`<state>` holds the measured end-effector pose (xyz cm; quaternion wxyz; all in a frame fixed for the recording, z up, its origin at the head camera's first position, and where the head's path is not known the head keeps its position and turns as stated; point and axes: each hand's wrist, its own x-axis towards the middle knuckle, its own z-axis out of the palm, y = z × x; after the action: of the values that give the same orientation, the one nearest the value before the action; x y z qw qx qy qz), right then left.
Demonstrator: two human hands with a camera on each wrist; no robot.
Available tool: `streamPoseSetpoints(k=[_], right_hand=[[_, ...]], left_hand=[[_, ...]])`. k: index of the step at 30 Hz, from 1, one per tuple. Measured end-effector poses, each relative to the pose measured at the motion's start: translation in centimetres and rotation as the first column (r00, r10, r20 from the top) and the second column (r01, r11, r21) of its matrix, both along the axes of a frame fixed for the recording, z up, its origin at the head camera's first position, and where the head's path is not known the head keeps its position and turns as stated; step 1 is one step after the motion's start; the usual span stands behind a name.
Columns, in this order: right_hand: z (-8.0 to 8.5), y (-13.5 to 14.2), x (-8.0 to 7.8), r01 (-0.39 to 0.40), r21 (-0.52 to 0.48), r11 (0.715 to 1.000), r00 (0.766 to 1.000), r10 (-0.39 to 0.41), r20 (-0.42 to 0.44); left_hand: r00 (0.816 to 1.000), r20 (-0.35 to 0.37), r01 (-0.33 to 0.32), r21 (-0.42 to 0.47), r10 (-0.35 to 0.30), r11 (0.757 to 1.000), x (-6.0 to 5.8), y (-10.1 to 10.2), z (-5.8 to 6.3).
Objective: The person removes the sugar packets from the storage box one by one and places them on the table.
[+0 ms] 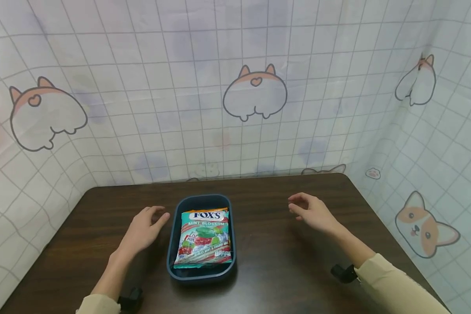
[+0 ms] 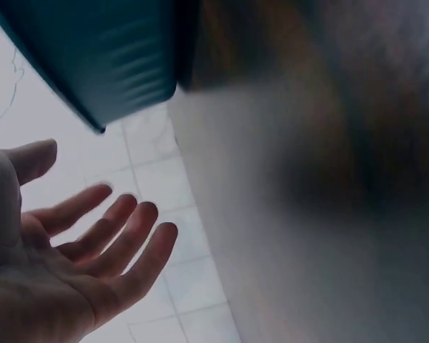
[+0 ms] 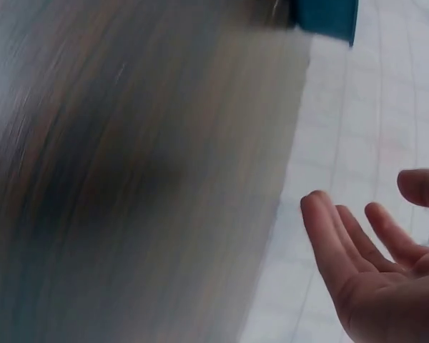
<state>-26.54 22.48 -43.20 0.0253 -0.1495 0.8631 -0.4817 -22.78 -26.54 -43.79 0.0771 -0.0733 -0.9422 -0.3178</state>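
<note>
- The left hand (image 1: 143, 233) is at the tray's nine o'clock, just beside its rim; it holds nothing, the gap between thumb and loosely bent fingers wide, probably because it is at rest.
- The dark blue tray (image 1: 209, 201) sits flat on the wooden table (image 1: 267, 266), between the hands but nearer the left, seemingly to keep its contents together.
- The candy packet (image 1: 204, 237) lies face up inside, its brand name towards twelve o'clock so it reads upright; an orange edge (image 1: 224, 209) at one o'clock suggests another packet beneath.
- The right hand (image 1: 314, 214) is well apart, between the tray's two and three o'clock, fingers relaxed, thumb spread, gripping nothing.
</note>
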Motion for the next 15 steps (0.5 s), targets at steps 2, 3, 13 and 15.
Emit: streamPoseSetpoints(k=[2,3,13,15], right_hand=[[-0.1,-1.0,0.2,-0.023,-0.079,0.997,0.999,0.027,0.047],[-0.1,-1.4,0.3,-0.033,-0.118,0.992,0.996,0.042,0.073],[-0.4,-5.9,1.4,-0.089,-0.394,0.915,0.933,0.215,0.288],[-0.2,-6.7,1.6,-0.096,-0.424,0.9,0.921,0.242,0.306]], left_hand=[[1.0,0.001,-0.002,0.021,0.002,1.0,0.2,0.4,-0.1],[1.0,0.006,-0.003,0.034,0.003,0.999,0.3,0.5,-0.2],[0.969,0.245,-0.039,0.296,-0.037,0.954,0.7,1.7,-0.4],[0.961,0.274,-0.046,0.335,-0.05,0.941,0.7,1.8,-0.4]])
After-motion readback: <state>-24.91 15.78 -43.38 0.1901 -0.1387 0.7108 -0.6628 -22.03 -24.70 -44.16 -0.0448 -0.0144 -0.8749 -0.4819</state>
